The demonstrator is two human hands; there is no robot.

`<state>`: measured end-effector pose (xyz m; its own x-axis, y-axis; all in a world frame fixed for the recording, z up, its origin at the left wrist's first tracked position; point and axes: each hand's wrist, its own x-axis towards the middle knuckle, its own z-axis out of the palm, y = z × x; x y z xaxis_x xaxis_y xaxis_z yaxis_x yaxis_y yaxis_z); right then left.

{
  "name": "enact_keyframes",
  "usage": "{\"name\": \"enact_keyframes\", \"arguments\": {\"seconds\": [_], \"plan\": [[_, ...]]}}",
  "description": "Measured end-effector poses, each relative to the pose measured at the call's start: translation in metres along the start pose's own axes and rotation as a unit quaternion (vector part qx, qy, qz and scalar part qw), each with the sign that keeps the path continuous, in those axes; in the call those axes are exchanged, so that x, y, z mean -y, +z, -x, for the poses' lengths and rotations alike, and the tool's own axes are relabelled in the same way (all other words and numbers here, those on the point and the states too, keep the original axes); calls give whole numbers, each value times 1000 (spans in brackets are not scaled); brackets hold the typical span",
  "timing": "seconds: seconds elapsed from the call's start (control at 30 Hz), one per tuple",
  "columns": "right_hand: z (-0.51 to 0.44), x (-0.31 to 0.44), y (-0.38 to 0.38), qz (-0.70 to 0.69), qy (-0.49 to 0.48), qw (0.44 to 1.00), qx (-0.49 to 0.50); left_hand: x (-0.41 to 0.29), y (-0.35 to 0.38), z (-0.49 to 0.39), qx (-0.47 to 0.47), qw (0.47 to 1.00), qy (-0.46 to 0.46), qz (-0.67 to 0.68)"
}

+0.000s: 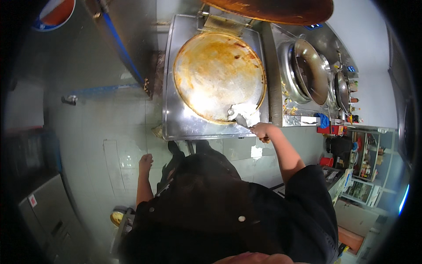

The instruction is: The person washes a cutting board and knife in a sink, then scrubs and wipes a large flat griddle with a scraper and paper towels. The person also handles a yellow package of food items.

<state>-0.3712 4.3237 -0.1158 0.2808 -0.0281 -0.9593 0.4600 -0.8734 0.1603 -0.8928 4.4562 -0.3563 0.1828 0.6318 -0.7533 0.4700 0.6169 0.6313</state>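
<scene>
My right hand (261, 130) grips the handle of a metal utensil (243, 123), whose exact kind I cannot tell. Its far end meets a crumpled white cloth or paper (248, 111) at the lower right rim of a round griddle plate (214, 72). Brown and yellow residue stains the plate, mostly towards its upper part, and bright glare covers its lower left. A square stainless steel housing (197, 130) surrounds it. Away from the griddle, my left hand (146, 161) hangs low on the left over the floor, its fingers curled and nothing visible in them.
The griddle's browned round lid (273, 10) stands raised at the back. To the right is a stove with a large wok (310, 72) and a smaller one (341, 90). A blue cloth (323, 120) hangs at the stove's front. Wet patches shine on the tiled floor (132, 161).
</scene>
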Motion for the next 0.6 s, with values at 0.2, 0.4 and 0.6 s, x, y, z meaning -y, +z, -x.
{"name": "enact_keyframes", "arguments": {"seconds": [0.2, 0.4, 0.6], "plan": [[55, 37, -4, 91, -52, 994, 37, 9, 4, 8, -11, 1000, -13, -1], [36, 24, -99, 25, -50, 990, 131, 0, 18, 15, -27, 1000, -2, -4], [-21, -5, -175, 178, -117, 977, -30, -4, 33, 32, -38, 998, -38, 14]]}}
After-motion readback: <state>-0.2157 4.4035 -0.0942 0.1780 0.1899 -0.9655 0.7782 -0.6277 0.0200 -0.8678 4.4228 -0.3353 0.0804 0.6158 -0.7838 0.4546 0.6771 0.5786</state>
